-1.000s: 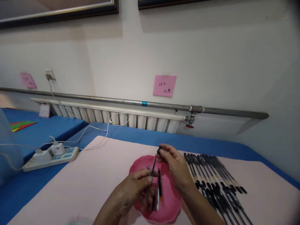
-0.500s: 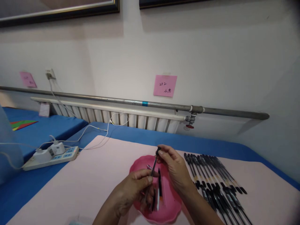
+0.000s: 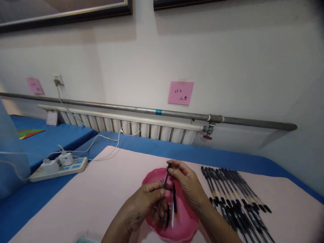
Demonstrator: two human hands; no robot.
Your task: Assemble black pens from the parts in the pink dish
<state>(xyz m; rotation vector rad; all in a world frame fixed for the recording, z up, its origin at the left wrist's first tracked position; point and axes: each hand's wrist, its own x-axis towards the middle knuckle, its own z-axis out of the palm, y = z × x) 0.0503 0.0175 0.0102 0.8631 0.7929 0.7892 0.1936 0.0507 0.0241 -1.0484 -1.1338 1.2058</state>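
My left hand [image 3: 145, 202] is closed around the lower part of a slim pen [image 3: 166, 179], thumb on top. The fingertips of my right hand [image 3: 186, 180] pinch its black upper end. The pen tilts slightly to the right, above a pink scalloped tray [image 3: 187, 226]. In the tray lie a few loose pen parts, among them a black piece [image 3: 174, 195] and a white piece [image 3: 172, 217]. More dark parts show beneath my left fingers, partly hidden.
To the right, several black-capped pens [image 3: 227, 182] lie in a row, with a second group [image 3: 243, 216] nearer me. Pale pink paper [image 3: 101, 195] covers the blue table [image 3: 227, 155]. A power strip [image 3: 60, 168] with white cables lies at the left.
The pen's black end and my right fingertips have come slightly lower, closer to my left hand. The whole view has shifted a little. My left hand keeps its grip.
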